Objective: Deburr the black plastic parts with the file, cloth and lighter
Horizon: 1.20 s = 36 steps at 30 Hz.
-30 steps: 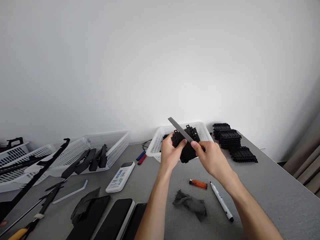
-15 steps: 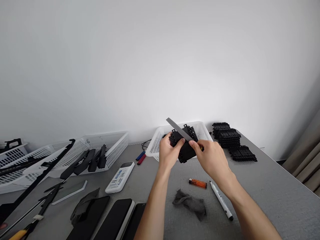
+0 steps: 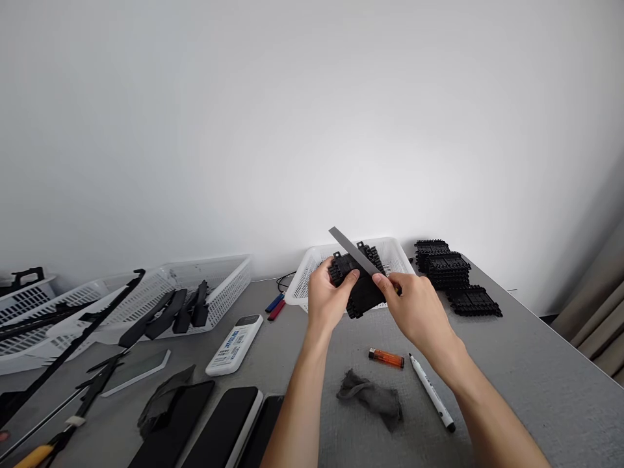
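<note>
A black plastic panel (image 3: 364,296) is tilted in the left hand (image 3: 325,296), in front of a white basket (image 3: 296,291). The right hand (image 3: 414,304) grips a flat metal file (image 3: 345,243) crossing the panel. Nearer lie 1 orange lighter (image 3: 387,358), 1 white marker (image 3: 432,394) and 1 gray cloth (image 3: 371,398).

One left hand (image 3: 329,292), one right hand (image 3: 414,302), one flat metal blade (image 3: 351,248) and one black ribbed part (image 3: 366,296) meet mid-frame, before one white basket (image 3: 400,255). One orange lighter (image 3: 387,358), one white marker (image 3: 431,393) and one gray cloth (image 3: 373,398) lie lower right of centre; three clusters of black parts (image 3: 446,270) sit at right, three dark slabs (image 3: 221,426) at lower left.
</note>
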Motion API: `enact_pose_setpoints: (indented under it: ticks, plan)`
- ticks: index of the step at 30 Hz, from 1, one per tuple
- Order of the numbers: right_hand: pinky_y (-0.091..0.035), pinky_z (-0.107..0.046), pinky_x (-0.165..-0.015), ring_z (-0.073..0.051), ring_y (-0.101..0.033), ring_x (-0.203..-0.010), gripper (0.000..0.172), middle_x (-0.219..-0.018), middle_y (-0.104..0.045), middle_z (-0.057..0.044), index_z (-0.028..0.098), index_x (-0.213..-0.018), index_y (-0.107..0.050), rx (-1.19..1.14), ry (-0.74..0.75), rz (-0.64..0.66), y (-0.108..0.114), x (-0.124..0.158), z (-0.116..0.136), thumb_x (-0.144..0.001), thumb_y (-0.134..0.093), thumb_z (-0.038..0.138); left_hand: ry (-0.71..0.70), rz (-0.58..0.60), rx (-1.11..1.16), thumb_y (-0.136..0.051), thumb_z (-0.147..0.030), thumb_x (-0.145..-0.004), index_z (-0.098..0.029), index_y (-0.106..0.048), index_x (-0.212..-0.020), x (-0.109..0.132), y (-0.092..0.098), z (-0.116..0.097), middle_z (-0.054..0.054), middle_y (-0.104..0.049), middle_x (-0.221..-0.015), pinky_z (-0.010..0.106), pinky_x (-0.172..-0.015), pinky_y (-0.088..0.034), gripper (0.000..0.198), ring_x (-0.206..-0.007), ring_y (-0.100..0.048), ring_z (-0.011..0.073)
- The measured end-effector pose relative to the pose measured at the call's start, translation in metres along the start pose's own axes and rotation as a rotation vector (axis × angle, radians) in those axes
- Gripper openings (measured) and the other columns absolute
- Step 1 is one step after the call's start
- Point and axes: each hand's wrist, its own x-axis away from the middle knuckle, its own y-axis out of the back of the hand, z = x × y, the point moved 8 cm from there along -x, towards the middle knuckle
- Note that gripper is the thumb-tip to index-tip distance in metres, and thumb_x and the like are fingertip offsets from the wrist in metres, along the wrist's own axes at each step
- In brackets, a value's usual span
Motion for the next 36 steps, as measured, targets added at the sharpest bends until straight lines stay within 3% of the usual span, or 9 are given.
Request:
enact_pose_setpoints:
  ticks: [16, 22, 28, 32, 36]
  plan:
    - [-0.019, -0.029, -0.053, -0.014, -0.018, -0.051, 0.049, -0.051, -0.038, 0.003, 0.022, -0.057, -0.041, 0.007, -0.028, -0.026, 0.0, 0.0, -0.004, -0.098, -0.044, 0.049, -0.004, -0.028, 0.039, -0.075, -0.028, -0.071, -0.017, -0.067, -0.088, -0.003, 0.003, 0.005, 0.003, -0.073, -0.08, 0.028, -0.068, -0.051, 0.022, -0.074, -0.068, 0.0202]
    - [-0.019, -0.03, -0.052, -0.013, -0.018, -0.05, 0.049, -0.051, -0.037, 0.003, 0.022, -0.058, -0.04, -0.033, 0.013, 0.062, -0.009, 0.005, 0.006, -0.097, -0.045, 0.05, -0.073, 0.001, 0.041, -0.072, -0.025, -0.074, -0.018, -0.069, -0.096, -0.002, -0.001, -0.002, 0.005, -0.075, -0.094, 0.03, -0.08, -0.051, 0.023, -0.091, -0.069, 0.0224]
    - [-0.018, -0.03, -0.053, -0.013, -0.018, -0.051, 0.05, -0.05, -0.036, 0.003, 0.022, -0.056, -0.038, -0.001, -0.025, -0.049, 0.005, -0.001, -0.006, -0.097, -0.046, 0.05, -0.026, -0.054, 0.022, -0.075, -0.029, -0.071, -0.016, -0.067, -0.089, -0.005, 0.007, 0.006, 0.003, -0.072, -0.081, 0.028, -0.069, -0.051, 0.023, -0.075, -0.067, 0.0203]
    - [-0.019, -0.029, -0.052, -0.012, -0.024, -0.05, 0.051, -0.05, -0.036, 0.003, 0.022, -0.057, -0.04, -0.089, -0.03, -0.102, 0.018, -0.003, -0.012, -0.097, -0.043, 0.053, -0.032, -0.033, 0.028, -0.076, -0.029, -0.071, -0.017, -0.067, -0.089, -0.003, 0.005, 0.002, 0.003, -0.073, -0.082, 0.028, -0.069, -0.051, 0.023, -0.077, -0.068, 0.0205]
    - [-0.02, -0.027, -0.049, -0.011, -0.028, -0.05, 0.054, -0.052, -0.035, 0.004, 0.02, -0.063, -0.051, -0.271, -0.026, -0.068, 0.023, -0.006, -0.018, -0.095, -0.042, 0.062, -0.035, 0.014, 0.025, -0.076, -0.033, -0.074, -0.017, -0.068, -0.093, 0.001, -0.001, -0.005, 0.006, -0.075, -0.09, 0.03, -0.076, -0.053, 0.026, -0.086, -0.07, 0.0231]
